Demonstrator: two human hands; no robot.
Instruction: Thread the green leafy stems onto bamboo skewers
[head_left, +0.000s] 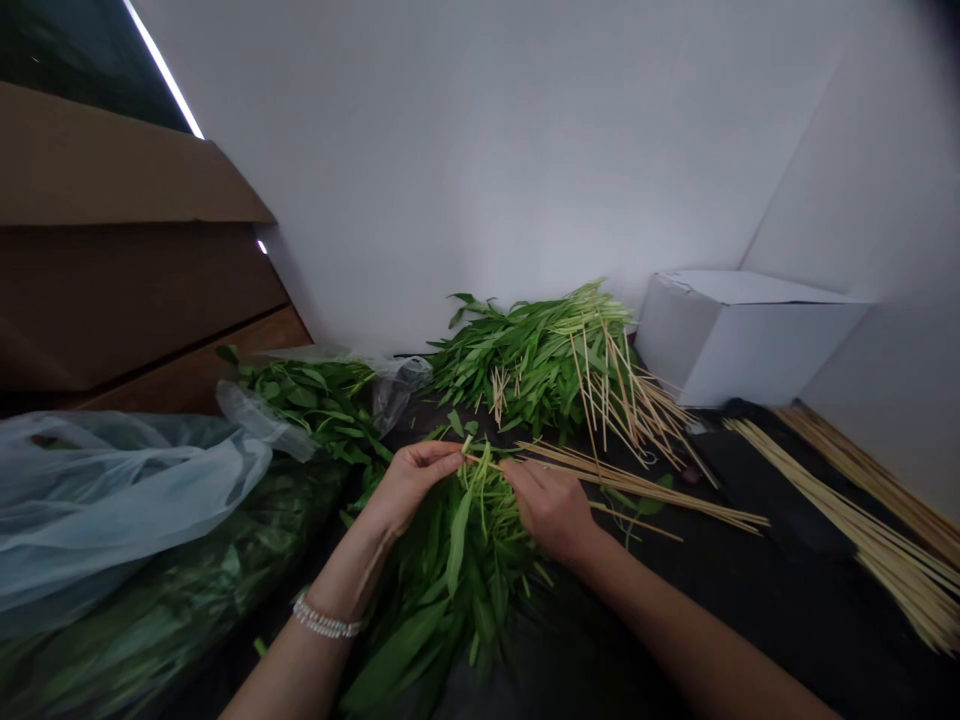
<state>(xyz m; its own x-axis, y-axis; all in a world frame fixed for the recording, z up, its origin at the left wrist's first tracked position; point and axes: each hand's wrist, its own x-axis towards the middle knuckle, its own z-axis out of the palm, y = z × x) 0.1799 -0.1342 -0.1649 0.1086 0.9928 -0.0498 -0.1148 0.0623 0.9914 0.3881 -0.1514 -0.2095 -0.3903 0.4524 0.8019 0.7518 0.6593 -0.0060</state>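
Note:
My left hand (420, 484), with a beaded bracelet (327, 620) on the wrist, is closed, thumb and fingers pinching one end of a thin bamboo skewer (486, 462). Farther along the same skewer, my right hand (553, 508) is closed in a grip, its fingertips partly hidden. Pale green stems cross the skewer between the two hands. Below them hang long leafy greens (457, 590), spread over the dark work surface. Close beyond my right hand lie several loose skewers (660, 488).
Behind my hands, a heap of leafy greens (517, 350) has skewers among its stems. Bagged greens (225, 560) under clear plastic (127, 500) fill the left. At the right stand a white box (780, 340) and bundles of skewers (885, 550). A white wall (495, 150) closes the back.

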